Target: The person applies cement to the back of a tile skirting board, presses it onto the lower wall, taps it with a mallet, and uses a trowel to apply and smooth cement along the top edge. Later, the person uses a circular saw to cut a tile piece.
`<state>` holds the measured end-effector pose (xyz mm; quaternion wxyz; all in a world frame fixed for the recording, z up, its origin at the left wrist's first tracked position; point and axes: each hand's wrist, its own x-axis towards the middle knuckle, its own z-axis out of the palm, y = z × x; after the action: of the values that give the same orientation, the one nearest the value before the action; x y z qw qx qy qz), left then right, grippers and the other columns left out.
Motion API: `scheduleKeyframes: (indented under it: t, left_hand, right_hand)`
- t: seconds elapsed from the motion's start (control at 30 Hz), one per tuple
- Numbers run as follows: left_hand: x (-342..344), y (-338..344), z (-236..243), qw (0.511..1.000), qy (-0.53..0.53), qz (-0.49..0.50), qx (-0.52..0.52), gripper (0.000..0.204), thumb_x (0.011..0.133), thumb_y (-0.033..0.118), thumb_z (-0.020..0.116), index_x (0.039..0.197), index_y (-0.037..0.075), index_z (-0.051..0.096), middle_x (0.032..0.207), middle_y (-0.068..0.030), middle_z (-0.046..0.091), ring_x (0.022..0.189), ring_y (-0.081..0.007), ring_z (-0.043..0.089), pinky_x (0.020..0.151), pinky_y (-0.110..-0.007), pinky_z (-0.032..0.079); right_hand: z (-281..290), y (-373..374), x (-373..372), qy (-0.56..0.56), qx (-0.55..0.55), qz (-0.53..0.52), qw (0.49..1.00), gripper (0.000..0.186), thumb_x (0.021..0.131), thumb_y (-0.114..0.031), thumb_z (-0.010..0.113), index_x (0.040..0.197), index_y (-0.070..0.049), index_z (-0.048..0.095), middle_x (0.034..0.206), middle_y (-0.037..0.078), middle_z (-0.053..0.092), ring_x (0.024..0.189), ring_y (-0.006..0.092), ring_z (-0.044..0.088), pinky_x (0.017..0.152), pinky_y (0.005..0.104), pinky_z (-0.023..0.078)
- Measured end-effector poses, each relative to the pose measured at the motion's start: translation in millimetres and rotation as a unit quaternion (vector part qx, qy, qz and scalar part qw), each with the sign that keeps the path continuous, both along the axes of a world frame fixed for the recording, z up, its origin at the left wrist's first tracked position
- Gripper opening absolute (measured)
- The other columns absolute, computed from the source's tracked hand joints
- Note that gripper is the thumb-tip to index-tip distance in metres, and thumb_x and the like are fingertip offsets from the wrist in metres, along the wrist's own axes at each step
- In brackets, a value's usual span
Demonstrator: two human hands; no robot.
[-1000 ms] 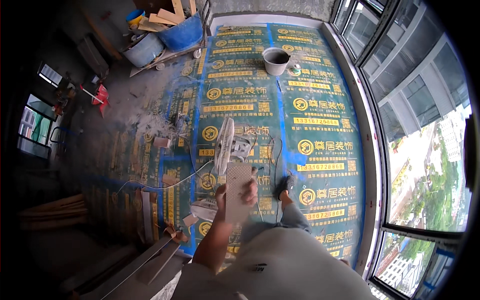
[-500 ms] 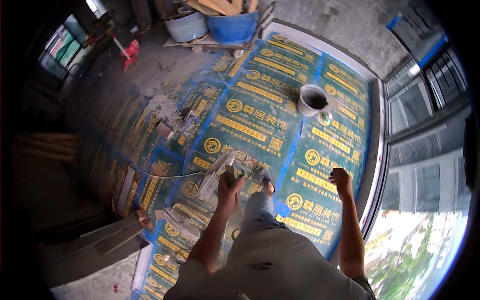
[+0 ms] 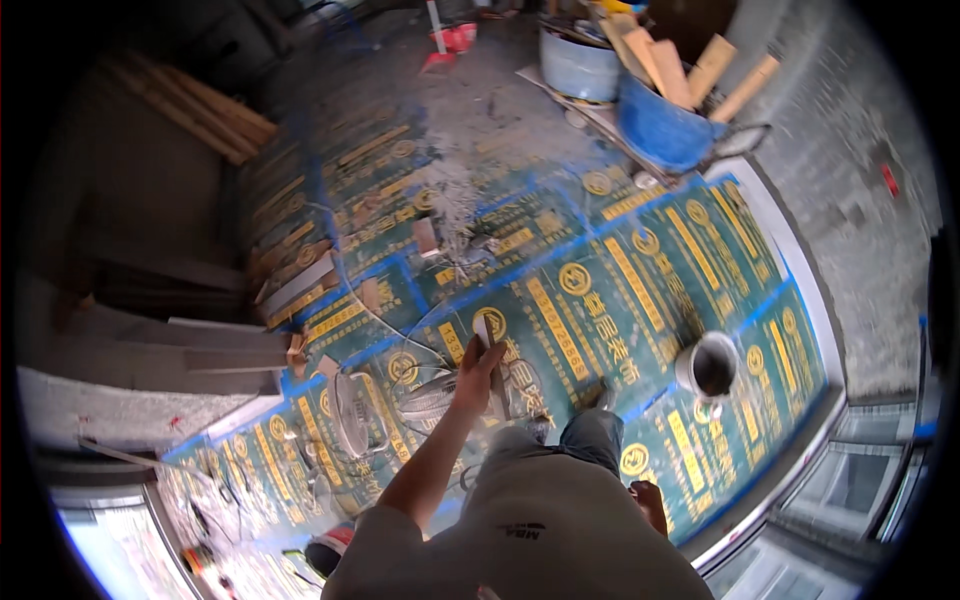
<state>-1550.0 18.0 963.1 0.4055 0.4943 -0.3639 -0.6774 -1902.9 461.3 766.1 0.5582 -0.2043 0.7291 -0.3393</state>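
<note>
My left hand (image 3: 478, 375) grips a beige tile (image 3: 484, 330), now seen nearly edge-on, over the printed floor covering. Below it lie white fan-like appliances (image 3: 425, 400) with wire guards, one more (image 3: 352, 415) just left, and a pale cord. My right hand (image 3: 648, 500) is low beside my right thigh, fingers curled; whatever may be inside it is hidden. A grey bucket (image 3: 712, 365) stands on the covering to the right of my feet, with a small pale object beside it.
Tubs of timber offcuts (image 3: 665, 120) stand on a wheeled platform at the upper right, near a red dustpan (image 3: 440, 62). Long planks (image 3: 185, 105) lean at the upper left. Cut boards (image 3: 295, 285) lie left of the cord. Windows (image 3: 855, 470) line the lower right edge.
My view has turned left, so the cart and bucket sit further right. The tile has turned from face-on to edge-on. My right hand, raised half a second ago, has dropped beside my body.
</note>
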Motion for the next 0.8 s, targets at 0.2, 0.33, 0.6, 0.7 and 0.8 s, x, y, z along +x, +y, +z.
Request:
scheduleKeyframes:
  t: [0.2, 0.33, 0.6, 0.7, 0.8]
  left_hand:
    - [-31, -57, -66, 0.855, 0.374, 0.184, 0.307, 0.044, 0.093, 0.054, 0.06, 0.098, 0.01, 0.056, 0.086, -0.0122, 0.058, 0.067, -0.0253, 0.055, 0.061, -0.037, 0.049]
    - [-57, -81, -89, 0.787, 0.563, 0.187, 0.172, 0.041, 0.098, 0.048, 0.043, 0.089, 0.013, 0.061, 0.087, -0.0082, 0.059, 0.082, -0.027, 0.056, 0.071, -0.04, 0.047]
    - [-95, -114, -156, 0.945, -0.209, 0.213, -0.133, 0.022, 0.094, 0.023, 0.051, 0.082, 0.008, 0.062, 0.071, -0.007, 0.057, 0.069, -0.025, 0.058, 0.062, -0.037, 0.045]
    - [-95, -137, -166, 0.948, -0.081, 0.278, -0.132, 0.018, 0.093, 0.023, 0.054, 0.085, 0.01, 0.063, 0.071, -0.0072, 0.059, 0.067, -0.024, 0.06, 0.058, -0.038, 0.048]
    - [-91, -170, -140, 0.95, -0.003, 0.3, -0.093, 0.017, 0.095, 0.028, 0.056, 0.094, 0.012, 0.064, 0.075, -0.0093, 0.064, 0.067, -0.0233, 0.063, 0.054, -0.036, 0.051]
  right_hand:
    - [-5, -177, -167, -0.096, 0.112, -0.109, 0.983, 0.007, 0.088, -0.004, 0.058, 0.082, -0.003, 0.059, 0.073, 0.008, 0.054, 0.057, 0.0162, 0.052, 0.047, 0.03, 0.042]
    - [16, -348, -268, -0.037, 0.069, -0.031, 0.996, 0.004, 0.089, -0.009, 0.063, 0.087, -0.007, 0.06, 0.074, 0.005, 0.056, 0.059, 0.0153, 0.054, 0.047, 0.0286, 0.041]
    - [105, -707, -299, 0.051, -0.068, 0.128, 0.988, 0.008, 0.093, -0.01, 0.062, 0.086, -0.009, 0.059, 0.068, -0.001, 0.05, 0.056, 0.0089, 0.049, 0.046, 0.0239, 0.035]
    - [106, -786, -244, 0.033, -0.099, 0.221, 0.97, 0.014, 0.097, -0.017, 0.061, 0.091, -0.005, 0.06, 0.072, -0.001, 0.053, 0.055, 0.0064, 0.047, 0.047, 0.0226, 0.034]
    - [85, -826, -175, 0.035, -0.098, 0.332, 0.937, 0.015, 0.099, -0.019, 0.06, 0.094, -0.005, 0.06, 0.074, 0.003, 0.058, 0.059, 0.0102, 0.057, 0.051, 0.0246, 0.042]
